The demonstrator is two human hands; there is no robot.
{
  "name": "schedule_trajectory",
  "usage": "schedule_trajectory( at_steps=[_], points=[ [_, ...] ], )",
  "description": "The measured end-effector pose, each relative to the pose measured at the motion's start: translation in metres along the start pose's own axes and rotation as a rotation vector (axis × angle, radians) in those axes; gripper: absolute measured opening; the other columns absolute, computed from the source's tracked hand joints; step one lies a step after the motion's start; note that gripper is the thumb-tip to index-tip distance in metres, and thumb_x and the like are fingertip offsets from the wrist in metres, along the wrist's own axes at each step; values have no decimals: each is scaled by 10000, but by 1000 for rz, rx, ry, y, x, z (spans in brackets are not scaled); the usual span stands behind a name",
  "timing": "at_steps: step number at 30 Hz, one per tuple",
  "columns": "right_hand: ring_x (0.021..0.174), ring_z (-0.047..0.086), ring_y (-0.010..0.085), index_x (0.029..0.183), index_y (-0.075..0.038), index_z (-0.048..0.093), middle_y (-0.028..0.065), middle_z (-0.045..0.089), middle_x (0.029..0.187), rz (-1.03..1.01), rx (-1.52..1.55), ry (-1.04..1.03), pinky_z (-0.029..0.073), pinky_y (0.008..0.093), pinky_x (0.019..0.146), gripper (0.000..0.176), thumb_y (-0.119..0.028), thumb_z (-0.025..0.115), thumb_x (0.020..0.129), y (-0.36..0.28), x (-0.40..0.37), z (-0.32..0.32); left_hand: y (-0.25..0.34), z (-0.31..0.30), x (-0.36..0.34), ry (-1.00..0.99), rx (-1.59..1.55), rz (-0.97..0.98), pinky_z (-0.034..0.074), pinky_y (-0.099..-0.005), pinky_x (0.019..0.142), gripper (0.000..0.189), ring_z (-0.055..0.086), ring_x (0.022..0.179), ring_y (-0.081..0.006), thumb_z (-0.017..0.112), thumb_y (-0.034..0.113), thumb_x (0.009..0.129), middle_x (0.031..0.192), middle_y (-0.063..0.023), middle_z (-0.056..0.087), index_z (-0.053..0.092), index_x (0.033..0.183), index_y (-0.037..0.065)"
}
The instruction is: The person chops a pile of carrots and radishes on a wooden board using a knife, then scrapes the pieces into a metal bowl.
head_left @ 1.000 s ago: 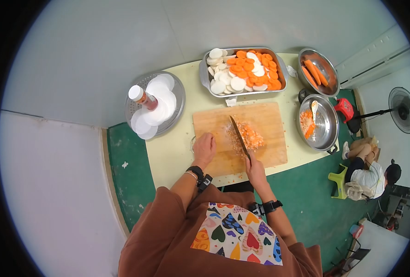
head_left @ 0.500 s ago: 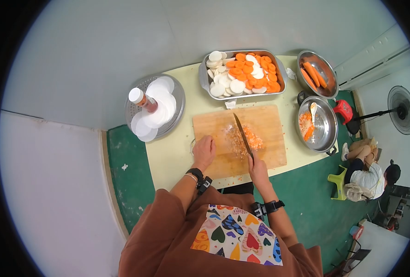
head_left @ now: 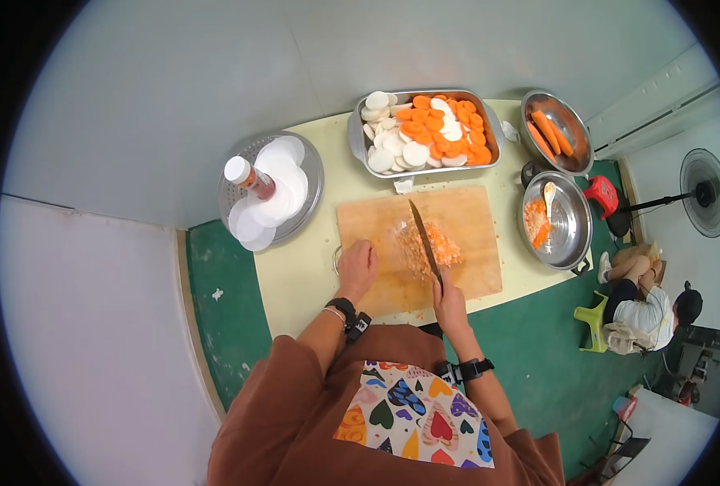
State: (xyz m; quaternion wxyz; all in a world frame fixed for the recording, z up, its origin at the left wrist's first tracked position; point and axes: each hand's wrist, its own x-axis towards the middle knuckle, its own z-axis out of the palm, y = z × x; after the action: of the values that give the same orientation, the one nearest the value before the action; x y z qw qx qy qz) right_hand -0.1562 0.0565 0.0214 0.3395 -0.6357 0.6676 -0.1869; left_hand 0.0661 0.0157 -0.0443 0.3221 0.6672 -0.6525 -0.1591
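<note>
My right hand (head_left: 449,300) is wrapped round the handle of a kitchen knife (head_left: 425,236). The blade lies across a heap of finely chopped carrot (head_left: 442,243) on the wooden cutting board (head_left: 473,212), its tip pointing away from me. Paler chopped bits spread to the left of the blade. On the board's left part rests my left hand (head_left: 357,266), fingers curled in and apart from the knife; nothing shows in it.
Behind the board stands a metal tray (head_left: 355,134) of sliced carrot and white radish. A steel pan (head_left: 574,215) with chopped carrot and a spoon, and a bowl (head_left: 584,138) of carrot sticks, are at right. A perforated plate (head_left: 311,202) holds white discs and a shaker bottle (head_left: 260,185).
The knife and my right hand have shifted slightly left over the chopped heap. My left hand stays nearly in place.
</note>
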Motion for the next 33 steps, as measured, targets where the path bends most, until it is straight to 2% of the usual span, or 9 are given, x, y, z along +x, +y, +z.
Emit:
schedule_trajectory(
  at_steps=[3, 7, 15, 33],
  points=[
    [657, 594, 470, 1281, -81, 477, 283, 595, 687, -43, -67, -15, 455, 544, 583, 324, -207, 503, 983, 16, 2, 11, 0, 1, 1, 6, 9, 10, 449, -455, 670, 71, 572, 751, -353, 558, 135, 873, 823, -127, 572, 535, 873, 67],
    [654, 598, 467, 1278, -84, 478, 274, 597, 679, -19, -53, -41, 458, 541, 576, 323, -214, 502, 983, 8, 0, 7, 0, -1, 0, 14, 2, 15, 447, -454, 670, 72, 571, 749, -351, 555, 138, 875, 819, -127, 572, 535, 875, 68],
    [630, 595, 455, 1285, -94, 474, 262, 589, 650, -96, -104, -8, 449, 539, 550, 327, -196, 510, 977, 12, -4, 10, 0, 1, -1, 40, 14, 33, 452, -447, 664, 67, 573, 747, -346, 561, 134, 872, 814, -127, 576, 541, 872, 70],
    [662, 603, 456, 1302, -90, 479, 271, 605, 694, 3, -111, -49, 461, 533, 576, 344, -236, 493, 991, 4, -7, -3, 1, -1, 0, 18, -7, 8, 452, -459, 674, 66, 576, 758, -356, 564, 133, 866, 814, -126, 577, 543, 877, 70]
  ],
)
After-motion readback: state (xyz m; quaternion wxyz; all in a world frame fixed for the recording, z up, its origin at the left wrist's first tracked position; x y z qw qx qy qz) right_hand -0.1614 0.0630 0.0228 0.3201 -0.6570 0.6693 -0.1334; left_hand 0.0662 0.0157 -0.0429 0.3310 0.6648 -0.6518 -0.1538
